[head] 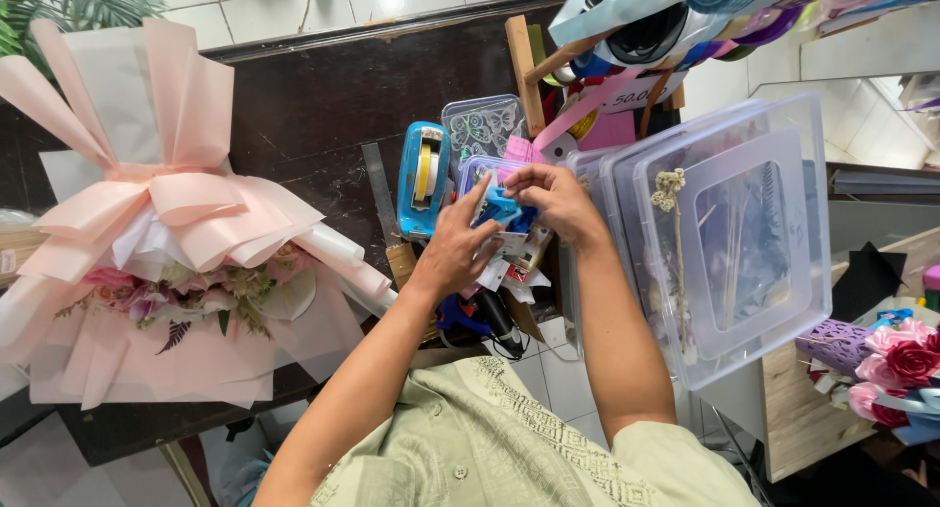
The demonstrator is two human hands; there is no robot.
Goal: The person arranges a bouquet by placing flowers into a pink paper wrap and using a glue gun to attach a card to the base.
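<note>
Left hand (pixel 452 248) at frame centre, fingers spread wide, index finger pointing up and touching a small blue item (pixel 501 207) in a small clear box (pixel 480 171). Right hand (pixel 553 196) just to the right of it, fingertips pinched narrow on the upper edge of that same blue item. Below both hands, a clutter of white paper tags (pixel 509 267) and a dark tool with cable (pixel 497 321), partly hidden by the wrists.

Just left of the left hand, a blue tape dispenser (pixel 423 179) holding a yellowish roll, standing on the dark bench (pixel 313 106). Beside it on the left, a slim metal ruler (pixel 380 194) lying at a slant. Above the hands, a clear lidded container with butterfly shapes (pixel 483 125) inside.

Right of the right forearm, a stack of large translucent plastic lids and boxes (pixel 754 223), with a dried sprig (pixel 672 199) lying against it. Upper right of the frame, ribbon rolls (pixel 676 27) in many colours hung on a wooden rack (pixel 522 67).

Left part of the frame, a big bouquet wrapped in pale pink and white paper (pixel 157 223), lying on the bench with its flowers toward the lower side. Lower right corner, pink and red artificial roses (pixel 896 360) beside a purple patterned piece. Bottom centre, a light green embroidered shirt (pixel 490 438).
</note>
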